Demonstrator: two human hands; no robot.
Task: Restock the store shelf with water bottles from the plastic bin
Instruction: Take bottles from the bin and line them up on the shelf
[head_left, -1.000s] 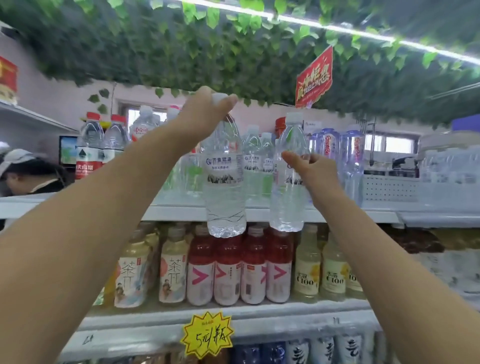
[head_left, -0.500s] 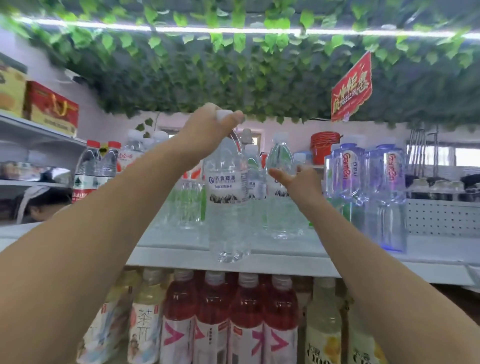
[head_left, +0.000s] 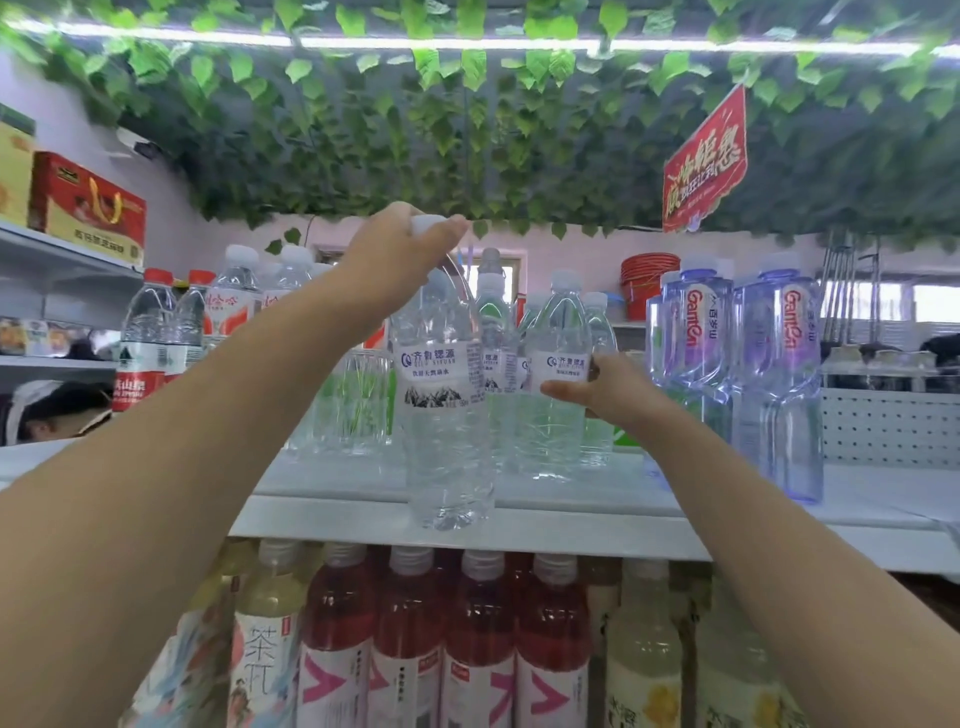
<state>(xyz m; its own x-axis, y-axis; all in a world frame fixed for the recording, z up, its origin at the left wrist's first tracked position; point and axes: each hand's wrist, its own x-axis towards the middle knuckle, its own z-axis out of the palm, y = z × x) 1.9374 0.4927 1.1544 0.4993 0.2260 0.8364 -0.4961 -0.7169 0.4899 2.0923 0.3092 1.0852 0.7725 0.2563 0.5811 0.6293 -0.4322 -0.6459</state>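
Observation:
My left hand (head_left: 397, 249) grips a clear water bottle (head_left: 447, 415) by its white cap, and the bottle hangs at the front edge of the top shelf (head_left: 571, 525). Farther back, my right hand (head_left: 602, 389) holds a second clear water bottle (head_left: 558, 374) around its label; this bottle stands on the shelf among other bottles of the same kind. The plastic bin is out of view.
Two tall bluish bottles (head_left: 774, 384) stand to the right, red-labelled bottles (head_left: 143, 353) to the left. Red and yellow drink bottles (head_left: 415, 639) fill the shelf below. Green leaves and a red sign (head_left: 704, 166) hang overhead. A person's head (head_left: 47, 410) shows at far left.
The view tilted upward, so the shelf sits lower in frame. My right hand carried its bottle from in front of the shelf edge onto the shelf. The left hand's bottle stays at the shelf's front edge.

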